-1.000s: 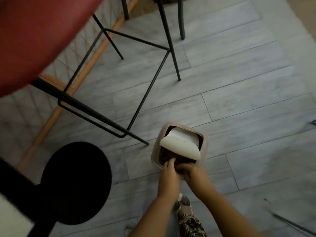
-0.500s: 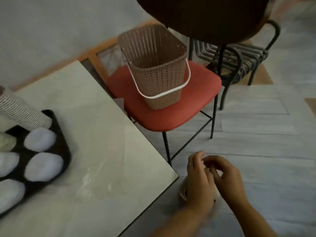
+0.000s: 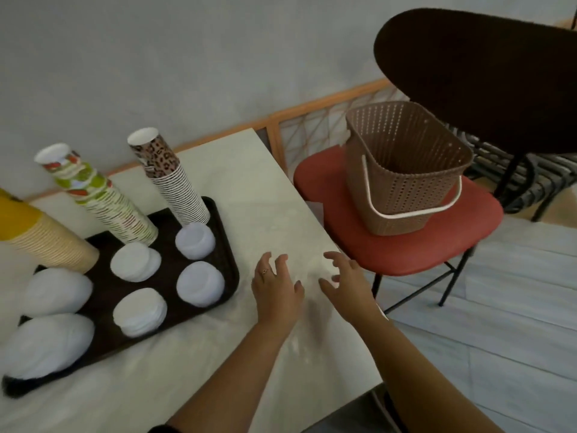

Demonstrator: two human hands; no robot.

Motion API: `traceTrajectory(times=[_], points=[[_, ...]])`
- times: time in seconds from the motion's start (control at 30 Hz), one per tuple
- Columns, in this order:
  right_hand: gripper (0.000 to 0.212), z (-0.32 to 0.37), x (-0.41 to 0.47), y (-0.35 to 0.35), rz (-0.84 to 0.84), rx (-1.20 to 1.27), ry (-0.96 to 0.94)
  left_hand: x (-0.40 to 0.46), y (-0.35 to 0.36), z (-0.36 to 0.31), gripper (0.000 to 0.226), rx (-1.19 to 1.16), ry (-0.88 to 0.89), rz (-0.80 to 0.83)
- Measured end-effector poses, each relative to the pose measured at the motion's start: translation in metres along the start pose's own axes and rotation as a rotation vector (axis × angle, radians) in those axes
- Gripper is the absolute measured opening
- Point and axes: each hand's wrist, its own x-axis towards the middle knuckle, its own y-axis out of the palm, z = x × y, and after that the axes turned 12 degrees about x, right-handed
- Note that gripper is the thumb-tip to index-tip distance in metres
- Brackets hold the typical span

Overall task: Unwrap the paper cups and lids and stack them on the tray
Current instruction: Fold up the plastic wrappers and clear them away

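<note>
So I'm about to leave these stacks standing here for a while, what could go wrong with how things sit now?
The leopard-print cup stack and the green-and-red cup stack are tall and lean, so a knock to the tray could topple them. The yellow cup stack leans furthest, toward the tray's far-left edge. Both the left hand and the right hand hover open and empty just beside the tray, so a careless sweep might also scatter the nearest white lid stack.

Café-like room: cup stacks [image 3: 175, 179] on tray [image 3: 224, 267], table [image 3: 274, 195], red chair [image 3: 406, 245].
</note>
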Motion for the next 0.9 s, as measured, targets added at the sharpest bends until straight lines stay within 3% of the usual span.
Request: traceTrajectory(times=[0.17,0.37,0.53,0.63,0.77,0.83,0.9], points=[[0.061,0.004,0.019,0.033,0.067,-0.008,0.087,-0.002,0.019,0.030,0.063,0.050,-0.011,0.201],[0.043,0.007,0.027,0.046,0.163,-0.126,0.084,-0.007,0.029,0.038,0.059,0.072,0.052,0.132],[0.027,0.008,0.022,0.056,0.110,-0.104,0.067,-0.003,0.030,0.041,0.027,0.040,0.099,-0.024],[0.025,0.009,0.020,0.058,0.106,-0.003,0.083,-0.002,0.020,0.040,0.009,-0.012,0.073,0.025],[0.046,0.022,0.018,0.048,-0.018,0.318,0.241,-0.006,0.005,0.037,0.006,-0.237,0.066,-0.090],[0.074,0.030,0.017,0.043,0.025,0.503,0.400,-0.008,-0.003,0.036,0.005,-0.342,0.062,-0.106],[0.089,0.038,0.014,0.042,0.110,0.604,0.500,-0.008,-0.009,0.038,0.011,-0.389,0.074,-0.077]])
